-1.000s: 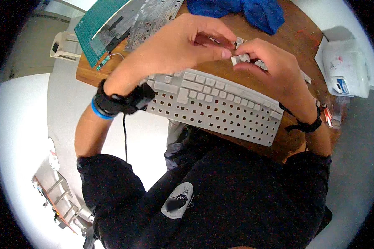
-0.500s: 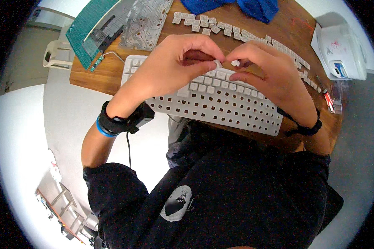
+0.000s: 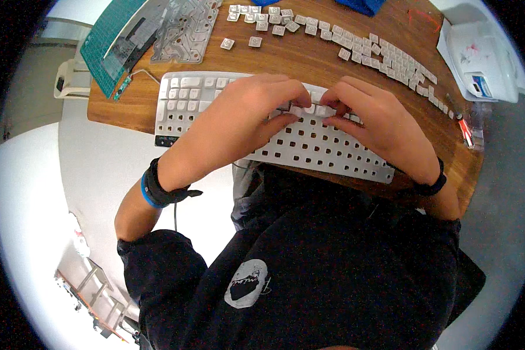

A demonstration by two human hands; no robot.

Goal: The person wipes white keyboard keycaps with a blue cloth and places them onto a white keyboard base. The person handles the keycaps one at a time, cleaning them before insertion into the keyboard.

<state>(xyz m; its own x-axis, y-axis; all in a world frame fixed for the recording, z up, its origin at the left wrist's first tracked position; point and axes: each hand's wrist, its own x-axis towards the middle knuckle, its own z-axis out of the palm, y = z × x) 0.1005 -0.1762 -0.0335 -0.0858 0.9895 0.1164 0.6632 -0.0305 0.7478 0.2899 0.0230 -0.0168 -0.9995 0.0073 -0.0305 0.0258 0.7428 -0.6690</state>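
Both hands, left hand (image 3: 239, 119) and right hand (image 3: 379, 125), press fingertips pinched together on keycaps (image 3: 309, 109) atop the white keyboard (image 3: 216, 99); loose keys (image 3: 385, 49) lie behind.

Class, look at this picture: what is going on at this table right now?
A person bends over a white keyboard on a wooden table. Both the left hand and the right hand press fingertips on keycaps in its upper middle rows. Most sockets on the frame are bare; only the left end has keys fitted. A long row of loose keycaps lies along the table's far side, with a clear membrane sheet and a green cutting mat at far left.
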